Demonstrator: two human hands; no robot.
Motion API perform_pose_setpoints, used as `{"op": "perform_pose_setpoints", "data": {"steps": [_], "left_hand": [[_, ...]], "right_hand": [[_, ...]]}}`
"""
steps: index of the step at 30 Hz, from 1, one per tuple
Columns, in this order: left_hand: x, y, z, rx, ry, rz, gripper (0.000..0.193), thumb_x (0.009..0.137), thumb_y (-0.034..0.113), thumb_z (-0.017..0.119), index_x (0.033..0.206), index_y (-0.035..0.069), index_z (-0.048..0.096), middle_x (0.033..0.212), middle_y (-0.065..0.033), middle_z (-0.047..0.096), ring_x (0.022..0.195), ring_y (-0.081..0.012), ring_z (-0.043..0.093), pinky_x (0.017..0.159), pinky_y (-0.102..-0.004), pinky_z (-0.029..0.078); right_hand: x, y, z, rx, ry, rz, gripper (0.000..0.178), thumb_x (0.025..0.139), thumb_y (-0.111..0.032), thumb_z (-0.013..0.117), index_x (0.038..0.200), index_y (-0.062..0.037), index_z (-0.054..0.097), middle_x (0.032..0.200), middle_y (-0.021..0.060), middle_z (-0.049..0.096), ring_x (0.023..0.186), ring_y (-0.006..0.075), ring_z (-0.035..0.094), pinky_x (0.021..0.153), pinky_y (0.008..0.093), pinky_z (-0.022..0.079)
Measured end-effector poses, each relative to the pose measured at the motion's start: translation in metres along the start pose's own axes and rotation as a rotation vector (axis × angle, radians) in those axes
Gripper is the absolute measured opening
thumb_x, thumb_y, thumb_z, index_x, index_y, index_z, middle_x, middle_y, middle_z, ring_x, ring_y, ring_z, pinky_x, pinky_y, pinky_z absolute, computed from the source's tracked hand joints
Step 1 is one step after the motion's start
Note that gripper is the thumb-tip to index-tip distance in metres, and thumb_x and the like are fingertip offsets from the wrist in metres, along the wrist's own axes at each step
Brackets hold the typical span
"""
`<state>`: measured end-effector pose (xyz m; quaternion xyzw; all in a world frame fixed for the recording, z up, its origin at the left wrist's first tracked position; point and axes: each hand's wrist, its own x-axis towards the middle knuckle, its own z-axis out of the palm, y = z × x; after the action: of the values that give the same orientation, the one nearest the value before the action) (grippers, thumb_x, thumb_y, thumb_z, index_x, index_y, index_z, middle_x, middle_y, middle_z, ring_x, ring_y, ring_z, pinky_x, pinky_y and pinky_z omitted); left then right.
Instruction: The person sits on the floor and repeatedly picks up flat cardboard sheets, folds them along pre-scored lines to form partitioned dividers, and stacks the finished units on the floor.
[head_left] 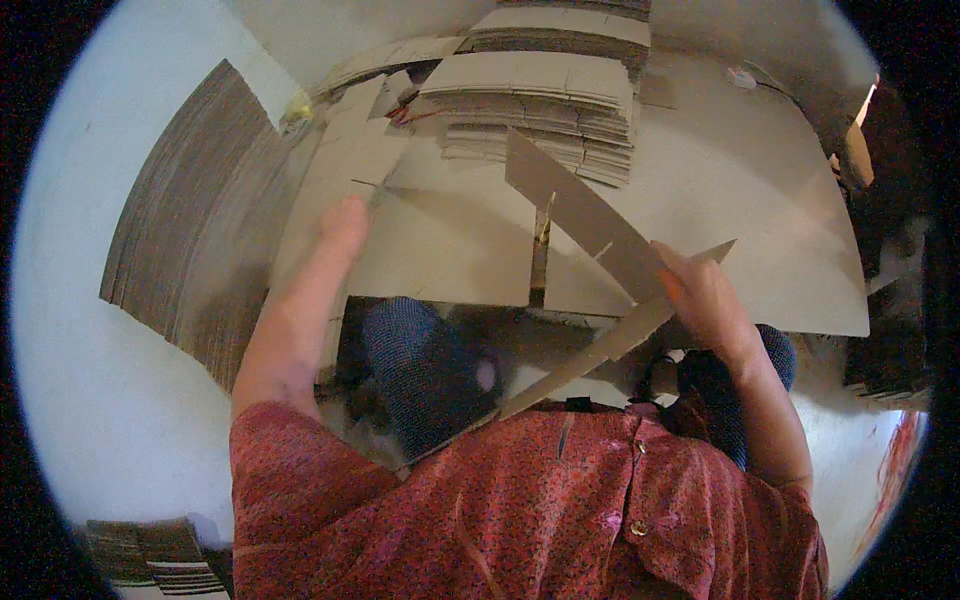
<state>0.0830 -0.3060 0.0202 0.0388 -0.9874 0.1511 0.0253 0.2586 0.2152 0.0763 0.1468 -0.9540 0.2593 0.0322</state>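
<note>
My right hand (705, 300) is closed around slotted cardboard strips (580, 215) that meet at an angle in its grip. One strip slants up over the table, and another cardboard strip (570, 378) runs down toward my shirt. Far to the left, my left hand (345, 228) reaches over a pale cardboard piece (345, 140) and lies close to a dark slit in it. Its fingers point away and are too blurred to make out.
Piles of cut cardboard (535, 85) stand at the back of the pale table (760, 220). A tall stack of cardboard sheets (190, 220) leans at the left wall. An upright slotted piece (540, 255) is near the table's front edge, above my knees.
</note>
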Motion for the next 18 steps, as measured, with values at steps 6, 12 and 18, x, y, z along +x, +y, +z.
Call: {"op": "perform_pose_setpoints", "data": {"steps": [6, 12, 18], "left_hand": [[0.001, 0.027, -0.056, -0.147, 0.054, -0.021, 0.023, 0.084, 0.022, 0.053, 0.095, 0.004, 0.062, 0.091, -0.0193, 0.064, 0.088, -0.0346, 0.061, 0.073, -0.0448, 0.048], [-0.012, 0.076, -0.100, -0.401, -0.002, 0.172, 0.020, 0.079, 0.021, 0.062, 0.088, 0.003, 0.064, 0.083, -0.0202, 0.063, 0.080, -0.0321, 0.062, 0.070, -0.0401, 0.048], [-0.047, 0.186, -0.128, -0.737, -0.035, 0.609, 0.022, 0.077, 0.015, 0.062, 0.093, 0.000, 0.064, 0.083, -0.0203, 0.064, 0.075, -0.0286, 0.061, 0.069, -0.0367, 0.047]], "right_hand": [[-0.015, 0.013, 0.008, 0.175, 0.157, -0.060, 0.048, 0.080, -0.001, 0.051, 0.128, -0.0096, 0.047, 0.080, 0.0259, 0.060, 0.071, 0.0409, 0.060, 0.066, 0.0467, 0.049], [-0.030, 0.022, 0.007, 0.064, 0.254, -0.146, 0.050, 0.081, -0.001, 0.051, 0.129, -0.0122, 0.046, 0.085, 0.0234, 0.061, 0.071, 0.0413, 0.060, 0.064, 0.0463, 0.049], [-0.035, -0.006, -0.016, 0.256, 0.194, -0.086, 0.046, 0.087, -0.002, 0.048, 0.132, -0.0073, 0.042, 0.121, 0.0219, 0.053, 0.111, 0.0345, 0.053, 0.091, 0.0328, 0.043]]}}
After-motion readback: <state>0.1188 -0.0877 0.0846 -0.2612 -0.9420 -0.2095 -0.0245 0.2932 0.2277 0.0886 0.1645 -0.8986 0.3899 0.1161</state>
